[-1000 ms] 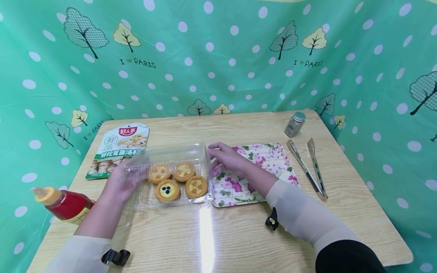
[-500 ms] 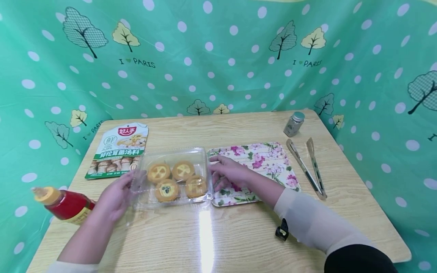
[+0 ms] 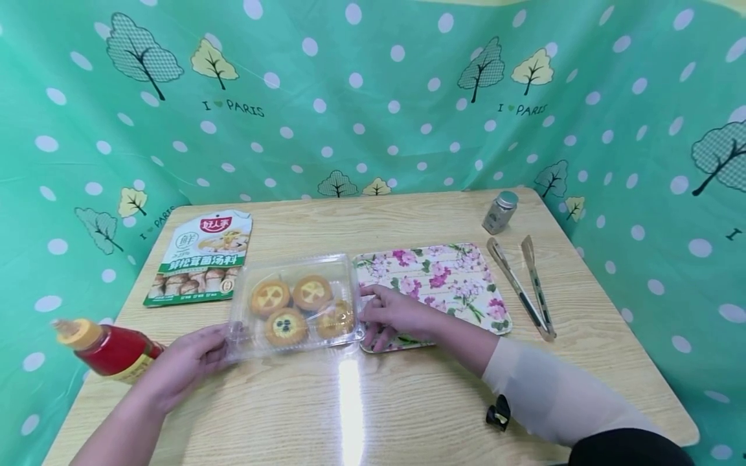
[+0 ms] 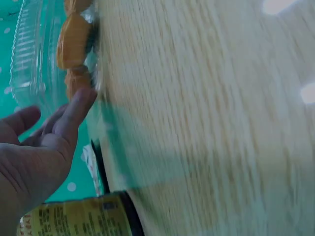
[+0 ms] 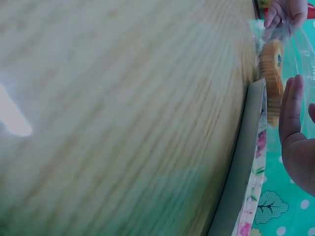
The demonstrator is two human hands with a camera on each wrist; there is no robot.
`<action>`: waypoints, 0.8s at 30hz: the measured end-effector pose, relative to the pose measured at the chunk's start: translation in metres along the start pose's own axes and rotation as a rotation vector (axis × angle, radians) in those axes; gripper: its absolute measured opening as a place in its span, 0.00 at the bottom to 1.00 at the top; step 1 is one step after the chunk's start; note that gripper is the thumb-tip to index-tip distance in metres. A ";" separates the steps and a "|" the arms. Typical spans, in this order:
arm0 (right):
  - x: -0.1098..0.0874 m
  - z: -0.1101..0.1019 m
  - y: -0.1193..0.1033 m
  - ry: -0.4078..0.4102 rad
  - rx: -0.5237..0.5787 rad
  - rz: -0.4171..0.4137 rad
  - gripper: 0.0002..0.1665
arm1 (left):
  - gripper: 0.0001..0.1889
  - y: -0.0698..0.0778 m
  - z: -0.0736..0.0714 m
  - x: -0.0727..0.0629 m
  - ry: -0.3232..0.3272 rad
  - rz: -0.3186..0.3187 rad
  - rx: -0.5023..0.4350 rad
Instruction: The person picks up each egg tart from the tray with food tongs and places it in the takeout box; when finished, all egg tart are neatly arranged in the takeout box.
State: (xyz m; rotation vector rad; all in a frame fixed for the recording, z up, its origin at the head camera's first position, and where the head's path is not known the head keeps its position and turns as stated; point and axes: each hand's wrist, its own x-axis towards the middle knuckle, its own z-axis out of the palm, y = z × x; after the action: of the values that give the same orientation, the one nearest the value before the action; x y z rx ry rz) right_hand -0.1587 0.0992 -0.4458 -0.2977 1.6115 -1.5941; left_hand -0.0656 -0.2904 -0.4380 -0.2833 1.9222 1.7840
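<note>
A clear plastic clamshell box (image 3: 294,264) lies on the table with its lid down over several egg tarts (image 3: 285,327). One tart carries dark dots on top; others show a light cross pattern. My left hand (image 3: 195,353) is at the box's left front corner; in the left wrist view its fingers (image 4: 78,105) reach out fairly straight to the box side, thumb apart. My right hand (image 3: 396,314) lies at the box's right side, above the floral tray (image 3: 466,285). In the right wrist view its fingers (image 5: 291,105) look straight beside the box.
A red sauce bottle (image 3: 113,349) with a yellow cap stands left of my left hand. Behind it lies a soup seasoning packet (image 3: 201,259). Metal tongs (image 3: 521,291) and a green-capped shaker jar (image 3: 500,212) are on the right. A patterned curtain (image 3: 373,97) hangs behind the table.
The box lid, raised a second ago in my left hand, has come down over the tarts. My left hand has moved down towards the front left corner; the right has slid slightly nearer the front.
</note>
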 end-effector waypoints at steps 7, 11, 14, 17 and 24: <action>-0.008 0.006 0.005 -0.022 -0.023 0.008 0.39 | 0.32 0.001 -0.006 -0.010 -0.146 -0.045 0.066; -0.010 0.010 0.007 -0.017 -0.018 0.005 0.41 | 0.23 0.003 -0.009 -0.014 -0.234 -0.036 0.060; -0.010 0.012 0.007 -0.007 -0.026 -0.002 0.41 | 0.17 0.002 -0.010 -0.014 -0.270 -0.025 0.024; -0.010 0.013 0.007 0.005 -0.031 0.001 0.42 | 0.15 0.001 -0.009 -0.013 -0.283 -0.010 -0.008; -0.009 0.015 0.006 0.024 -0.021 0.015 0.42 | 0.11 -0.001 -0.009 -0.011 -0.306 0.012 -0.051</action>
State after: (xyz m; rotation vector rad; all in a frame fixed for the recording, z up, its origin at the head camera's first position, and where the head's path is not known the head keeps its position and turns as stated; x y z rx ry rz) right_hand -0.1401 0.0954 -0.4453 -0.2781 1.6456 -1.5763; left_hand -0.0583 -0.3011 -0.4333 -0.0129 1.6685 1.7702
